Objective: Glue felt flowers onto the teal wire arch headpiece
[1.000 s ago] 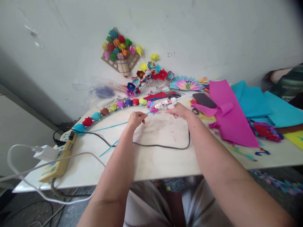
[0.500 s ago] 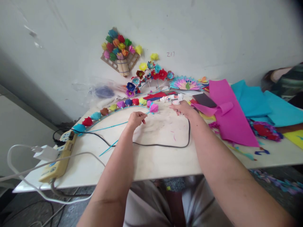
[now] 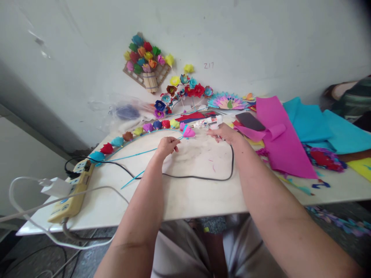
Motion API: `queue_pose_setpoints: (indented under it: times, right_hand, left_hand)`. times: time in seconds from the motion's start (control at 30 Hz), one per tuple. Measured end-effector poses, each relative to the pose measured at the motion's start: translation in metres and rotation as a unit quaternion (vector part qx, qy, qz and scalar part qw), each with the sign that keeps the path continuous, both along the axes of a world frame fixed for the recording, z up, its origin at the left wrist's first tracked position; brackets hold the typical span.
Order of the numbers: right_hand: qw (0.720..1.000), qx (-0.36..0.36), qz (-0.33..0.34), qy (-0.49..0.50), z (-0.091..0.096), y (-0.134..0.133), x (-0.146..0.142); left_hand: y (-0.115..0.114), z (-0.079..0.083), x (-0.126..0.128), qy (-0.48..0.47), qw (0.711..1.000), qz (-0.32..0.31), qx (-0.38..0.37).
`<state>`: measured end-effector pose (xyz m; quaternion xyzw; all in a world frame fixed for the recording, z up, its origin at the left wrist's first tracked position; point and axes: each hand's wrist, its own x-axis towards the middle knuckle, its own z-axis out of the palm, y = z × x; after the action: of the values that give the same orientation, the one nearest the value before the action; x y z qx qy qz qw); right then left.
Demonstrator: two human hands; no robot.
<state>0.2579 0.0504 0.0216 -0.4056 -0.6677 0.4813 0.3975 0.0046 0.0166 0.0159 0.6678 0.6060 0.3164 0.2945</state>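
Note:
My left hand (image 3: 167, 146) is closed in a pinch on a thin blue stick (image 3: 139, 175) that carries a pink paper flower (image 3: 188, 132) at its far end. My right hand (image 3: 224, 133) rests on the white table (image 3: 188, 193) just right of the flower, fingers loosely stretched and holding nothing. A white glue gun (image 3: 207, 122) lies on the table right beyond its fingertips. The gun's black cord (image 3: 203, 178) loops under my right forearm and runs off to the left.
An arc of coloured paper flowers (image 3: 136, 132) lies beyond my left hand. A yellow power strip (image 3: 69, 197) with a white charger sits at the left edge. Pink felt (image 3: 278, 143), blue felt (image 3: 313, 123) and a dark phone (image 3: 249, 121) lie right. Another person's sleeve (image 3: 352, 102) shows far right.
My right hand carried the glue gun away from the pink flower to the right, set it down and let go. My left hand kept its pinch on the stick.

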Motion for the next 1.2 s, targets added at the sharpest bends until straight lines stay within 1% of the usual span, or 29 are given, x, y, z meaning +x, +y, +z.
queue_pose_setpoints:
  times: [0.2, 0.33, 0.63, 0.87, 1.2]
  right_hand:
    - [1.0, 0.001, 0.009, -0.018, 0.0003, -0.0015, 0.0009]
    - [1.0, -0.006, 0.004, -0.03, 0.0007, -0.0022, 0.0014]
    - [0.998, -0.011, -0.005, -0.06, 0.0004, -0.0013, 0.0017]
    - [0.999, -0.001, -0.002, -0.044, -0.0006, -0.0008, 0.0014]
    - [0.999, 0.007, 0.002, -0.039, -0.0005, -0.0009, -0.0005]
  left_hand:
    - [-0.0003, 0.001, -0.0004, 0.006, 1.0, 0.003, 0.004]
    - [0.0007, 0.0006, -0.0014, 0.012, 1.0, 0.003, 0.014]
    - [0.0004, 0.001, -0.0012, 0.014, 1.0, 0.005, 0.01]
    - [0.0019, -0.001, -0.002, 0.008, 1.0, -0.002, 0.015]
    - [0.0012, -0.0018, -0.001, -0.024, 1.0, -0.006, -0.002]
